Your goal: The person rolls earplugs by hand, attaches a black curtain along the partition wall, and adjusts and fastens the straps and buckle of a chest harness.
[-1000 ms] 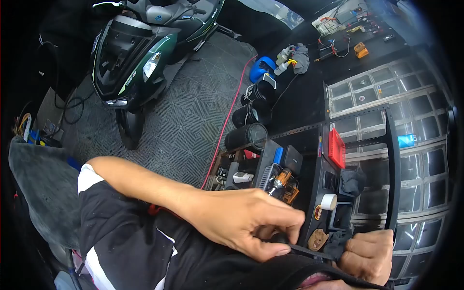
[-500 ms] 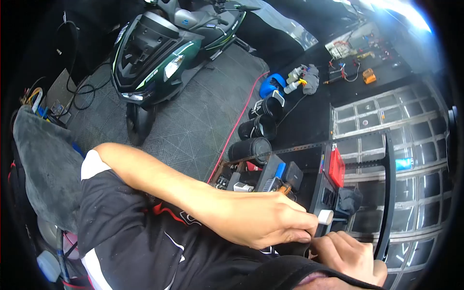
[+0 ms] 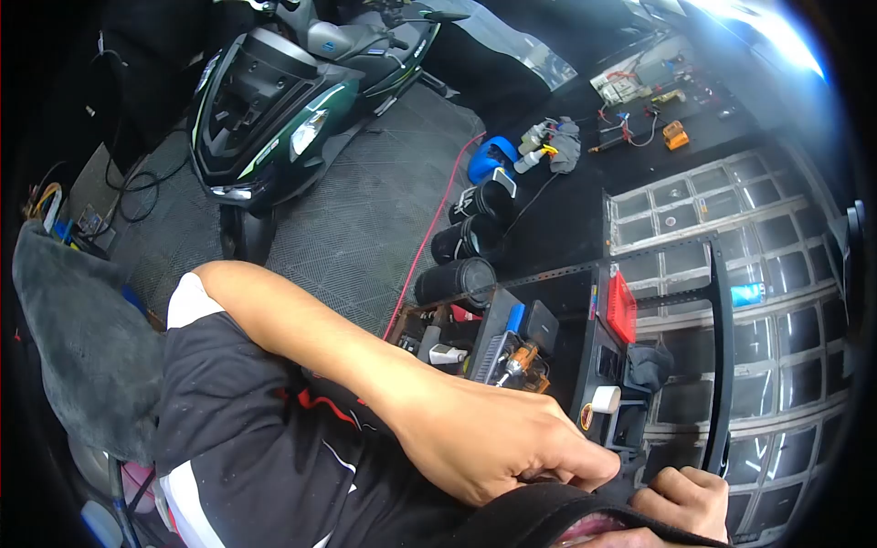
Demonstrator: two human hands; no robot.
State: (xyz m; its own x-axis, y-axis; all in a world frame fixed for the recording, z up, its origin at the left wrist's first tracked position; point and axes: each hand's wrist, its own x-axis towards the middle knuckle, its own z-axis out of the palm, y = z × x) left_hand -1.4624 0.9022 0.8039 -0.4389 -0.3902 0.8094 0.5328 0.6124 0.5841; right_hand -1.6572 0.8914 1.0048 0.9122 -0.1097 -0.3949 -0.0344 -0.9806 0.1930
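Two hands are seen with bent fingers near a black cloth point(image 3: 534, 513) at five o'clock, where a curved edge is formed below the face. The left hand point(image 3: 512, 443) is closed just above this edge; the right hand point(image 3: 683, 502), towards four o'clock, is curled into a loose fist. What is gripped inside either hand cannot be told. The cloth is judged to be light, soft and not fragile, though it may be folded or slid easily under loose fingers. It is best taken by its edge, between thumb and finger, at two separate places. A white roll point(image 3: 606, 399) and a red tray point(image 3: 621, 308) are seen at four and three o'clock.
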